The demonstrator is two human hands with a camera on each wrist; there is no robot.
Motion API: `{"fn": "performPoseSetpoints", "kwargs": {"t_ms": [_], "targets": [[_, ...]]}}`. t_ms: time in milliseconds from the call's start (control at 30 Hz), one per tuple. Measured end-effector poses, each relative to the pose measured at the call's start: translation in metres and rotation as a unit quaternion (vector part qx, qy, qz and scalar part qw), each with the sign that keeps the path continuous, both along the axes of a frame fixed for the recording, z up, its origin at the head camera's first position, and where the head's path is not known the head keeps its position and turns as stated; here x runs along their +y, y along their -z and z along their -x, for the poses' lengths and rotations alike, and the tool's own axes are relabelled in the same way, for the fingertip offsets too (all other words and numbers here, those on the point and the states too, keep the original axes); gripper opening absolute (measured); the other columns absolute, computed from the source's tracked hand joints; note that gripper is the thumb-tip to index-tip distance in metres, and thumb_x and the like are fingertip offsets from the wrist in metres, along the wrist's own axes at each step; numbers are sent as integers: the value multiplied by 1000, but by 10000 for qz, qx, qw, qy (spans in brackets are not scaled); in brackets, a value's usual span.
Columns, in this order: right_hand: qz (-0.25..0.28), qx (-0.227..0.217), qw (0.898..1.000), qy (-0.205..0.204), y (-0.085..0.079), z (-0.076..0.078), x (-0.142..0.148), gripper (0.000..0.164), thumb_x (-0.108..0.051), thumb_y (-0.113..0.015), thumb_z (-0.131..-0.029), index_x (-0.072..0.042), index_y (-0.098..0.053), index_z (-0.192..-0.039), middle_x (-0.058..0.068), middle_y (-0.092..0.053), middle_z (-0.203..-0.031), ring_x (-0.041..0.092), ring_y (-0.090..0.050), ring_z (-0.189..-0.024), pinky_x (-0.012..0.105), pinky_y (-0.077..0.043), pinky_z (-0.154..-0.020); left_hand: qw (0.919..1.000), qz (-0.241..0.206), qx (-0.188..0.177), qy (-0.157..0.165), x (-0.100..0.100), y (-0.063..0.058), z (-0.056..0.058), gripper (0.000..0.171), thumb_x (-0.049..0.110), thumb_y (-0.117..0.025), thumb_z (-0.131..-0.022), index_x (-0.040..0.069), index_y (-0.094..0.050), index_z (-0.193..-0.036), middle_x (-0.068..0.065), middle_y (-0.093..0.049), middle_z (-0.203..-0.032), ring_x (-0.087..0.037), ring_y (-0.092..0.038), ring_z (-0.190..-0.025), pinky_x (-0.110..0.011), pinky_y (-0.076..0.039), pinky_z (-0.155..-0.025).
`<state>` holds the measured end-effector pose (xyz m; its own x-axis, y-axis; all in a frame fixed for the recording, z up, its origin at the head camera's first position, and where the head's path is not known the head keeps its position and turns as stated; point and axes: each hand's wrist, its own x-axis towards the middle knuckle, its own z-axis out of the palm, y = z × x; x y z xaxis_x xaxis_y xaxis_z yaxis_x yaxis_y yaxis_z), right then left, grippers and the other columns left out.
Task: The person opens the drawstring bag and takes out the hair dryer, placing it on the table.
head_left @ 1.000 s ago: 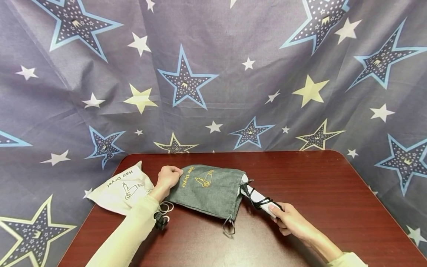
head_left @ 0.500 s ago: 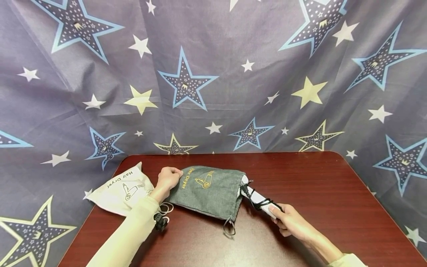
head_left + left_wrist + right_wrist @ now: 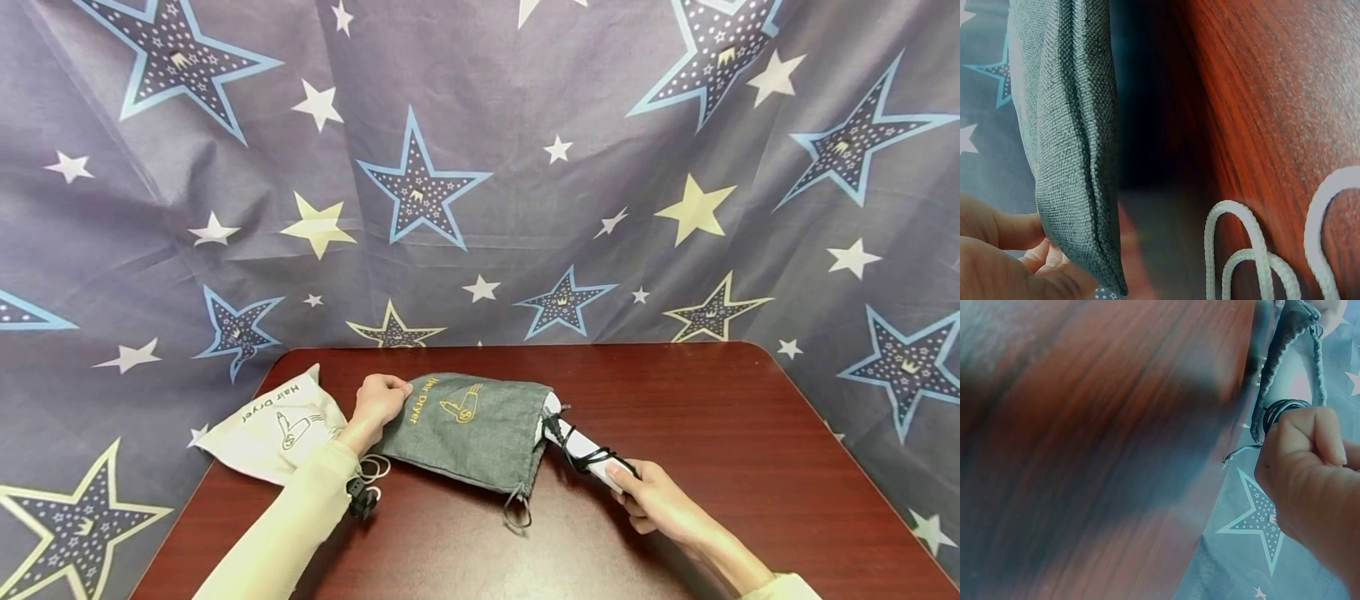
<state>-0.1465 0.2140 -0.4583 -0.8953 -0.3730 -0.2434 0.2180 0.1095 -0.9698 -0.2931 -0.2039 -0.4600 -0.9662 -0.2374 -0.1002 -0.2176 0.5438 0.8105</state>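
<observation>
A grey drawstring bag (image 3: pixel 472 433) printed "Hair Dryer" lies slantwise over the table. My left hand (image 3: pixel 378 400) pinches its closed end between thumb and fingers; in the left wrist view the hand (image 3: pixel 1019 256) grips the bag's corner (image 3: pixel 1079 156). From the bag's mouth at the right sticks a long white appliance (image 3: pixel 573 442) with a black cord (image 3: pixel 588 457) wound round it. Its outer end is held in my right hand (image 3: pixel 652 496), fingers curled round it. The part inside the bag is hidden. In the right wrist view, my hand (image 3: pixel 1310 469) covers most of the handle.
A white drawstring bag (image 3: pixel 262 433), also marked "Hair Dryer", lies at the left behind my left forearm, its white cord (image 3: pixel 375 467) looped on the table. The dark red table (image 3: pixel 697 417) ends at a star-patterned cloth (image 3: pixel 487 208) hanging behind it.
</observation>
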Motion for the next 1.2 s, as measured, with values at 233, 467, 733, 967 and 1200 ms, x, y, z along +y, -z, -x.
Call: {"fn": "performPoseSetpoints", "kwargs": {"t_ms": [233, 467, 733, 967, 1200], "targets": [[-21, 33, 10000, -29, -1, 0, 1, 38, -29, -47, -114, 3, -50, -95, 0, -44, -74, 4, -24, -53, 18, -25, -48, 10000, -51, 0, -23, -1, 0, 0, 17, 17, -68, -100, 2, -76, -97, -19, -68, -113, -37, -58, -111, -49, -46, -96], [25, 46, 10000, -2, -1, 1, 1, 36, -27, -47, -114, 3, -49, -95, 0, -44, -75, 4, -24, -53, 18, -25, -48, 10000, -76, 27, -50, -1, 1, 2, 16, 16, -68, -100, 2, -76, -96, -19, -68, -113, -37, -57, -112, -49, -46, -97], [31, 97, 9999, -16, -1, 2, 1, 34, -28, -45, -115, 0, -51, -95, 0, -43, -75, 4, -24, -53, 19, -25, -47, 10000, -18, 32, -67, -2, 0, 0, 16, 16, -69, -99, 2, -76, -95, -18, -68, -111, -37, -57, -111, -48, -46, -97], [45, 87, 10000, 1, 1, 3, 0, 33, -26, -45, -115, 0, -50, -95, 0, -43, -75, 4, -24, -53, 19, -25, -47, 10000, 31, 14, -33, -2, 2, 1, 16, 16, -68, -100, 2, -76, -95, -19, -69, -112, -38, -57, -112, -50, -46, -97], [72, 52, 9999, 73, 0, 4, -1, 34, -27, -45, -115, -1, -50, -95, 0, -44, -75, 4, -24, -53, 19, -25, -48, 9999, 67, 68, -36, -3, 0, 3, 17, 16, -68, -100, 1, -76, -96, -19, -69, -112, -38, -57, -113, -50, -46, -97]]}}
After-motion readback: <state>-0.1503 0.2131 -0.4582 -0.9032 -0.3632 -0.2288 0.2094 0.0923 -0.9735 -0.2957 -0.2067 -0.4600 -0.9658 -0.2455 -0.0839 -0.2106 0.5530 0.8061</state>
